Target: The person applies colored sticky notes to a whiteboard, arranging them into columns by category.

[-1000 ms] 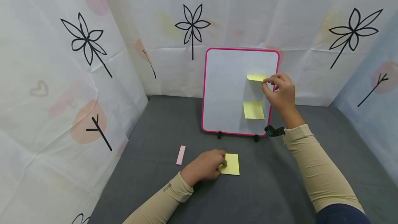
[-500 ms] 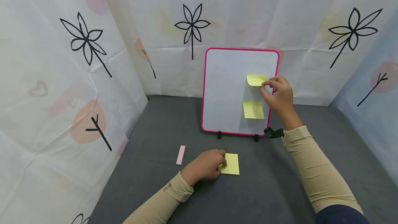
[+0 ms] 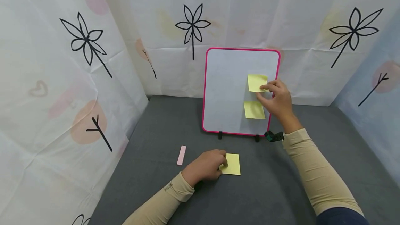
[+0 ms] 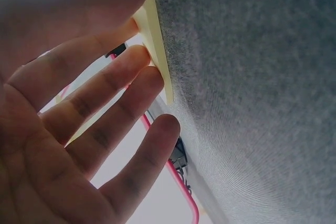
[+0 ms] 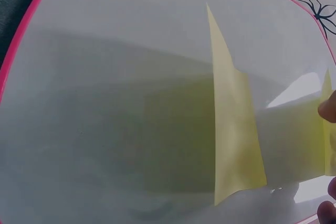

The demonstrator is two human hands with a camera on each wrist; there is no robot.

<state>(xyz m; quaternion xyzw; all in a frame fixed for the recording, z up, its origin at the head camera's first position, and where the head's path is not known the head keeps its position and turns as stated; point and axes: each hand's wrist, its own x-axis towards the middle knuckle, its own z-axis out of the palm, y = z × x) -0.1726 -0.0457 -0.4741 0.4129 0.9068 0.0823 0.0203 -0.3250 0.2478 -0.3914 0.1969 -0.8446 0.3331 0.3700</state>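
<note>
From where I stand, two sticky notes are up on a white, shiny board with a bright pink rim (image 3: 225, 86). The low yellow square paper note (image 3: 254, 110) looks done to me. The high yellow square paper note (image 3: 255, 82) seems nearly done: it is on the board, but the right hand (image 3: 277, 100) has a fingertip on its bottom corner. The thumb is just below the note, apart from that finger, so nothing is pinched. On the grey cloth-covered counter (image 3: 265, 190) there is a yellow square paper pad (image 3: 233, 164). The left hand (image 3: 206, 166) rests its fingers on it, a bit bent and spread apart. That pad looks like the part left over; I can't tell if more notes should go up.

From the head, both notes look almost flat. The right wrist shows more: the low note's free edge sticks out from the board, and the high one leans out too. The left wrist shows the pad's side, so I can see it is thick. Only the head shows the pale pink thin strip (image 3: 181, 155), near the left hand.
</note>
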